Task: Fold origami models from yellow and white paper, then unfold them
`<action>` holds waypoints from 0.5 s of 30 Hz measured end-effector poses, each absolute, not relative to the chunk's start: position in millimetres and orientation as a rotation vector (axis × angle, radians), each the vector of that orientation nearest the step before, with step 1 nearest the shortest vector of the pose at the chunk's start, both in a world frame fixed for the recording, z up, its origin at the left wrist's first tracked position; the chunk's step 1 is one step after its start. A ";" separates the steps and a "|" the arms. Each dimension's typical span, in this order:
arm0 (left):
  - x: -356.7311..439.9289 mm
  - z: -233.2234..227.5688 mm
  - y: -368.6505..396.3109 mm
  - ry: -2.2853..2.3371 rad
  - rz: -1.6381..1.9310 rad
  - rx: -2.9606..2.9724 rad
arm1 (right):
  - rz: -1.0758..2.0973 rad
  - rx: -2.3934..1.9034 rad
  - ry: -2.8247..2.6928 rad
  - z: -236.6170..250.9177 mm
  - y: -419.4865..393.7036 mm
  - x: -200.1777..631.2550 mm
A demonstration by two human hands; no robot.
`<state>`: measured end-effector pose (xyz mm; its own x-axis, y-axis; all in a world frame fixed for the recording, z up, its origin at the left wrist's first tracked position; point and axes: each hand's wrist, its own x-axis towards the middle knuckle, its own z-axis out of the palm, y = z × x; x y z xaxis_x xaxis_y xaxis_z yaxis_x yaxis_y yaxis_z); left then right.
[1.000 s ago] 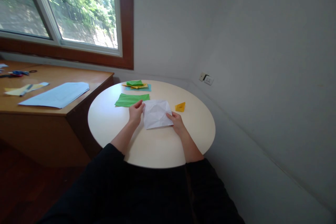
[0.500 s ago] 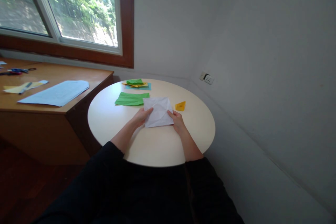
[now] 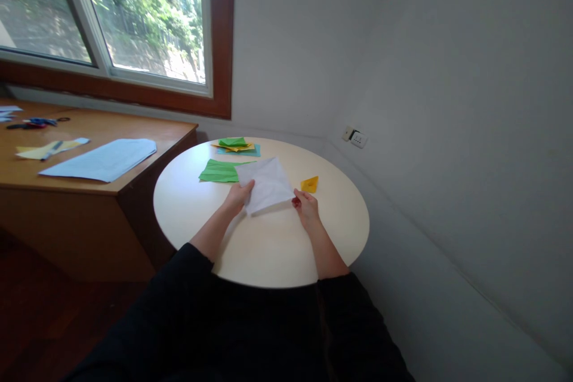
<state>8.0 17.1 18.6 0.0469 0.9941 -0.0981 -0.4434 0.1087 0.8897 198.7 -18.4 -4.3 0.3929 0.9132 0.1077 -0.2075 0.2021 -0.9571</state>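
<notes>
A square sheet of white paper [image 3: 267, 187] is held a little above the round table, turned at a slant. My left hand [image 3: 239, 197] grips its left side, thumb on top and fingers out of sight underneath. At the right corner my right hand [image 3: 306, 206] pinches the paper between thumb and fingers. Part of the sheet covers the right end of a green paper [image 3: 219, 171] lying behind it. Just beyond my right hand sits a small folded yellow paper [image 3: 309, 184].
The round cream table [image 3: 277, 256] carries a stack of green, yellow and blue papers [image 3: 236, 145] at its far edge. On the wooden desk [image 3: 147, 188] to the left lie light blue sheets [image 3: 102, 161], a pen on papers [image 3: 54, 148] and scissors [image 3: 40, 122]. A wall stands close on the right.
The white paper has turned from nearly square-on to a slant. My right hand has shifted from its right edge to a pinch on the right corner.
</notes>
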 end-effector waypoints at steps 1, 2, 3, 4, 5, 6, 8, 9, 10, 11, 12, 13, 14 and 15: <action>6.5 20.9 19.3 0.882 1.377 0.740 | 0.881 -1.113 -0.863 -5.1 -18.0 198.6; 4.7 23.2 21.5 0.852 1.463 0.670 | 0.839 -1.166 -0.929 -6.2 -17.9 197.7; 2.6 25.5 23.8 0.820 1.548 0.595 | 0.792 -1.231 -1.017 -7.2 -18.2 195.7; 0.1 27.6 26.1 0.795 1.630 0.513 | 0.738 -1.300 -1.129 -8.2 -19.0 192.9; -3.0 29.3 28.2 0.775 1.690 0.435 | 0.678 -1.367 -1.254 -8.9 -20.4 189.2; -6.8 30.5 30.2 0.757 1.725 0.362 | 0.594 -1.428 -1.384 -9.1 -22.3 185.0; -15.8 31.8 33.4 0.728 1.709 0.226 | 0.340 -1.543 -1.652 -8.5 -26.3 175.7; -20.9 32.0 34.7 0.701 1.680 0.159 | 0.179 -1.599 -1.769 -7.6 -27.8 171.0; -26.0 32.1 35.7 0.686 1.644 0.092 | 0.034 -1.657 -1.857 -6.6 -28.4 166.6; -30.9 32.1 36.5 0.686 1.628 0.064 | -0.067 -1.713 -1.922 -5.4 -27.9 162.4; -35.5 32.1 37.2 0.685 1.621 0.048 | -0.137 -1.760 -1.967 -4.2 -26.0 158.3; -39.5 32.1 37.9 0.683 1.618 0.037 | -0.179 -1.797 -1.995 -2.9 -22.8 154.5; -43.0 32.0 38.6 0.683 1.618 0.031 | -0.210 -1.828 -2.016 -1.5 -18.4 150.8; -45.8 31.9 39.5 0.683 1.617 0.025 | -0.240 -1.843 -2.048 0.1 -13.2 147.0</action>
<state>-45.8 39.5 31.9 -0.1833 0.9121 -0.3668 -0.8989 -0.0045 0.4381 147.0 -13.2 0.1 -0.0732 0.9208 0.3831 0.9843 0.1285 -0.1206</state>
